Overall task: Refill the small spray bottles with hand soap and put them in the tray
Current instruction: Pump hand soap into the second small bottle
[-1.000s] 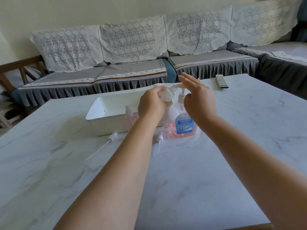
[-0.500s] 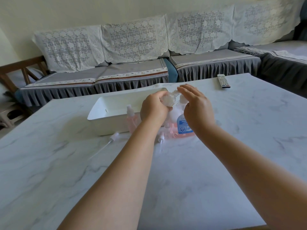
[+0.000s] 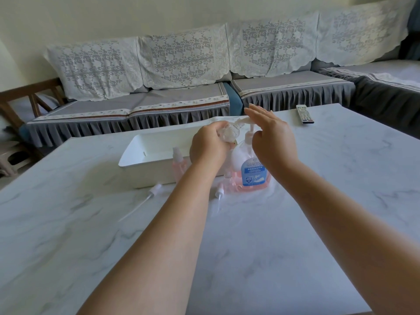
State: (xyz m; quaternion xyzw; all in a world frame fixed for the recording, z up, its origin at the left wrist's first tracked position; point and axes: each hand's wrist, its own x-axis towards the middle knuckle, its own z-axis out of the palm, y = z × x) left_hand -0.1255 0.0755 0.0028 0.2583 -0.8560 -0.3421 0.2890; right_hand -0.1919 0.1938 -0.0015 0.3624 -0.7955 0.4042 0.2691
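Note:
My left hand grips a small clear spray bottle, tilted, right under the spout of the pink hand soap pump bottle. My right hand hovers with straight fingers over the white pump head. A capped small bottle with pink soap stands in front of the white tray. Another small pink bottle stands beside the soap bottle, partly hidden by my left arm. Two loose spray tops with tubes lie on the table: one left of my arm, one right of it.
A remote control lies at the far right of the marble table. A grey sofa with lace covers runs behind and to the right of the table. A wooden chair frame stands at far left.
The pump head was pressed down half a second ago; it now stands up again, and my right hand's fingers have lifted and straightened above it. The left hand keeps the small bottle at the spout.

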